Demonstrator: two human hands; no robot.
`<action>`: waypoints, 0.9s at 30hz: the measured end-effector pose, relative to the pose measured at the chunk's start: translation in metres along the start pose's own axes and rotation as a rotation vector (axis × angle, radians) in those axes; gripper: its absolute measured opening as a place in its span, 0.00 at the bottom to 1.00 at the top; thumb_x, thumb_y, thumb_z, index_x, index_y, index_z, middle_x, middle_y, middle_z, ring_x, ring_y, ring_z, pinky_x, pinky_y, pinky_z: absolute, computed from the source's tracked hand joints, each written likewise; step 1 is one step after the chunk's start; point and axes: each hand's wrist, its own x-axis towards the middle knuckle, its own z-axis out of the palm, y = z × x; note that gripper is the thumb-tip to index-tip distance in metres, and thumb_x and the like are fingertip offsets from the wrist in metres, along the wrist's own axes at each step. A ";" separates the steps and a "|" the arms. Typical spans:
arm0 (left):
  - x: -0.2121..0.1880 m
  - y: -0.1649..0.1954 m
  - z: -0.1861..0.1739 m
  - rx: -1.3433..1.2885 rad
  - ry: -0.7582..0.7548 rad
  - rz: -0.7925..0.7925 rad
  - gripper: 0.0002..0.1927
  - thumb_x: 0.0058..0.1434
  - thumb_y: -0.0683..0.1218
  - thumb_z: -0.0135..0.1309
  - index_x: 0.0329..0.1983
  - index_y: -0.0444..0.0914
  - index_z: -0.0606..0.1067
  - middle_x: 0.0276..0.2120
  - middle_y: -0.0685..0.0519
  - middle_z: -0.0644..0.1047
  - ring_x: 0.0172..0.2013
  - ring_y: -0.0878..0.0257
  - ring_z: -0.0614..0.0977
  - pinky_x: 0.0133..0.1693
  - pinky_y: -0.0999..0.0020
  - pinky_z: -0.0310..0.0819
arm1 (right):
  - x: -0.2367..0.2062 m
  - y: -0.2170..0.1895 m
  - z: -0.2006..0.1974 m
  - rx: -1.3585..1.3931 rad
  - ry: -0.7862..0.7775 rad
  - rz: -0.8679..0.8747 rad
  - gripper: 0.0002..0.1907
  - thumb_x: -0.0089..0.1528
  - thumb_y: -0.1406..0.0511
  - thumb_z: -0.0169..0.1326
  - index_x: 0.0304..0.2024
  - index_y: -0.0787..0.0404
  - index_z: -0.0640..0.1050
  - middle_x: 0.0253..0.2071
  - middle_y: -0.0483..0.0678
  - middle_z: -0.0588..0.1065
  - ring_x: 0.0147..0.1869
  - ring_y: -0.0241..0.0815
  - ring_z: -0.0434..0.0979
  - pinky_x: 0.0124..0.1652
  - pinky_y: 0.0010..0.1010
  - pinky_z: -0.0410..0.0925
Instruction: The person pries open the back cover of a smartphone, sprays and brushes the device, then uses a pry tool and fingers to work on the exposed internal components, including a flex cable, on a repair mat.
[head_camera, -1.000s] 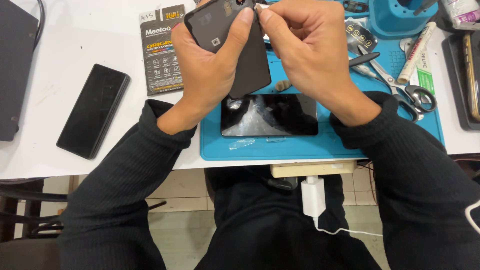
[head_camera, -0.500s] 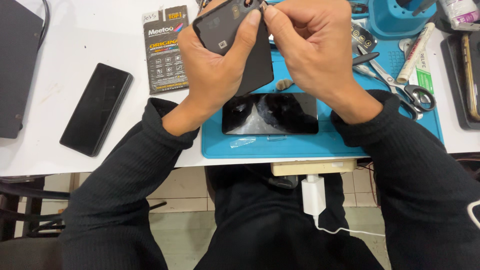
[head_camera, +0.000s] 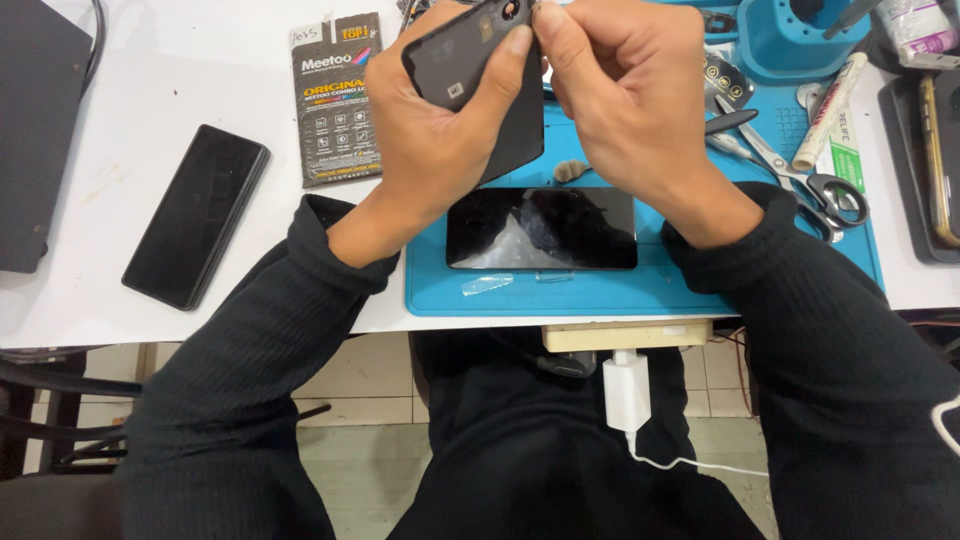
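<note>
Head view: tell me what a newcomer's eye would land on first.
First, the two bare hands at top centre: the left hand grips a dark grey phone back cover tilted above the bench, while the right hand pinches at its top corner. Below them a black glossy phone screen lies flat on the blue rubber work mat. Left, another black slab phone rests on the white table.

Both forearms, in dark sleeves, reach forward and converge above the blue mat (head_camera: 640, 290). The left hand (head_camera: 430, 130) is raised over the mat's far left part, palm toward the camera, fingers curled closed and thumb pressed flat. The right hand (head_camera: 625, 100) hovers just beside it, knuckles up, thumb and forefinger pinched together.
</note>
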 end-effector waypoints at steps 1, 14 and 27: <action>0.000 0.000 0.000 -0.017 0.004 -0.039 0.08 0.74 0.42 0.60 0.51 0.32 0.79 0.38 0.54 0.83 0.35 0.72 0.83 0.38 0.77 0.80 | 0.001 0.001 -0.001 0.038 -0.003 0.060 0.15 0.77 0.68 0.49 0.35 0.67 0.78 0.21 0.38 0.68 0.24 0.24 0.64 0.25 0.19 0.56; 0.013 0.009 -0.022 -0.167 -0.224 -0.267 0.12 0.73 0.46 0.59 0.51 0.32 0.77 0.39 0.50 0.84 0.38 0.63 0.89 0.40 0.69 0.88 | 0.008 0.013 -0.015 0.094 -0.104 0.009 0.02 0.73 0.76 0.55 0.47 0.68 0.77 0.40 0.43 0.77 0.41 0.27 0.77 0.41 0.17 0.70; 0.018 0.013 -0.037 -0.059 -0.391 -0.186 0.13 0.72 0.43 0.59 0.52 0.32 0.71 0.39 0.49 0.82 0.37 0.63 0.88 0.40 0.69 0.87 | 0.008 0.005 -0.010 -0.032 -0.155 0.042 0.09 0.75 0.75 0.56 0.39 0.67 0.74 0.35 0.39 0.72 0.37 0.24 0.73 0.37 0.15 0.66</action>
